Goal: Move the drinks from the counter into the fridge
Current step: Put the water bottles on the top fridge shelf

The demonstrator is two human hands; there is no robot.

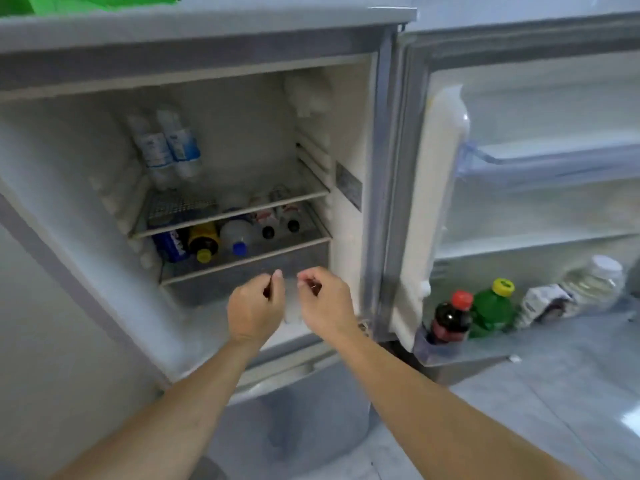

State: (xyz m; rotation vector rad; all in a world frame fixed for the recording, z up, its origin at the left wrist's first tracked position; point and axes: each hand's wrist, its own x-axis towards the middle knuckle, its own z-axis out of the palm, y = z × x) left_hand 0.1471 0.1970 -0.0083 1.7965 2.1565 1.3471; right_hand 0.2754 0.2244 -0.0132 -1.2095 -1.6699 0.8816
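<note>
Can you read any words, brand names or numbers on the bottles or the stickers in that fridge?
None can be read.
Two water bottles on the upper shelf: blue and white labels, print blurred.
Blue carton on the lower shelf: white lettering, too blurred.
Sticker on the fridge's inner wall: too small.
Packet in the door rack: dark marks, unreadable.

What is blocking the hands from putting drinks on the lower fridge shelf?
Nothing visible blocks it: the fridge door stands wide open. Both hands, left hand and right hand, are just outside the lower wire shelf. Its left side holds bottles, but the front right is free.
</note>
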